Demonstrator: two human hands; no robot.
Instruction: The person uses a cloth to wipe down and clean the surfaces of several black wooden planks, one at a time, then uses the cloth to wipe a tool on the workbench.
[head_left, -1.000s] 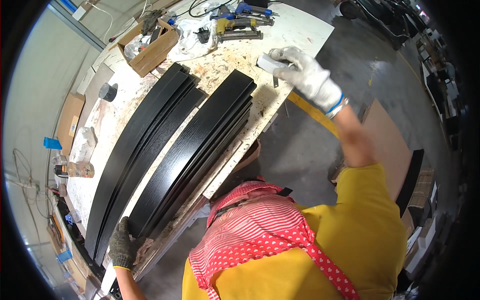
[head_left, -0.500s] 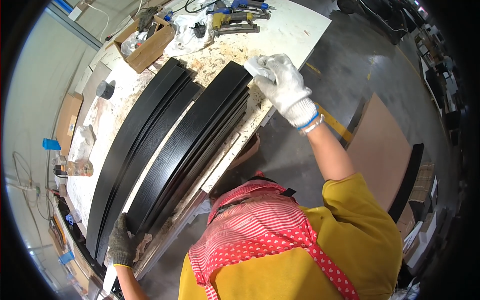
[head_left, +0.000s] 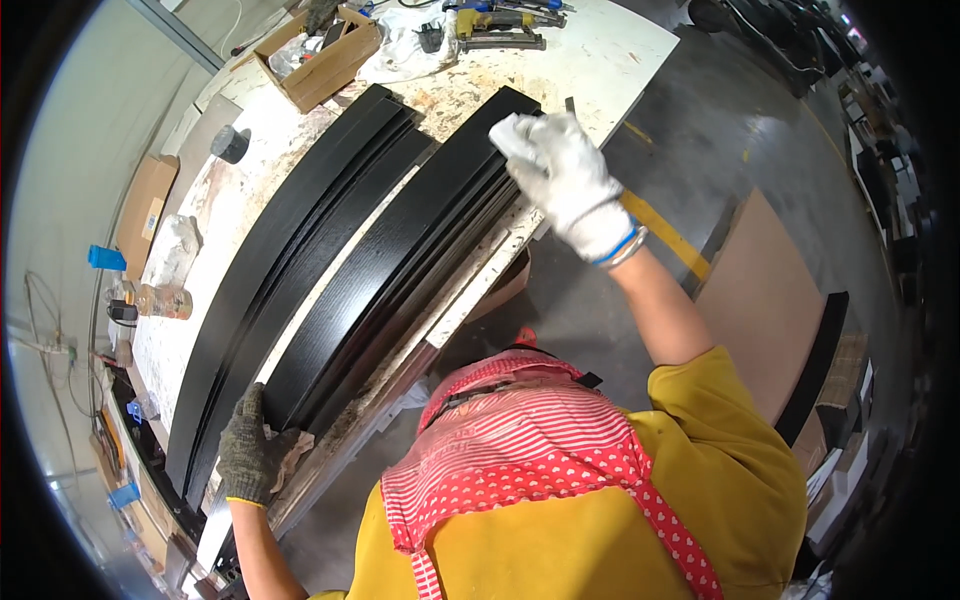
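Observation:
On the bench lie two stacks of long, curved black boards, side by side. My right hand (head_left: 572, 185), in a white knitted glove, is closed on a folded white wad (head_left: 515, 138) that looks like cloth. It bears on the far part of the right stack's top board (head_left: 385, 250). My left hand (head_left: 250, 455), in a dark grey glove, grips the near end of that same stack, one finger along its left edge and the thumb to the right. Next to the thumb is a crumpled brownish scrap (head_left: 293, 458). The left stack (head_left: 265, 265) is untouched.
At the bench's far side are a cardboard box (head_left: 318, 75) of odds and ends, a white cloth (head_left: 408, 58) and several nail guns (head_left: 500, 30). A dark cylinder (head_left: 230, 144) and a clear bottle (head_left: 165, 302) stand left. A large brown panel (head_left: 760, 290) is at the right.
The view has shifted, so the bench sits higher and further right. My right hand has slid nearer along the top board with the white wad. The left hand stays at the near end.

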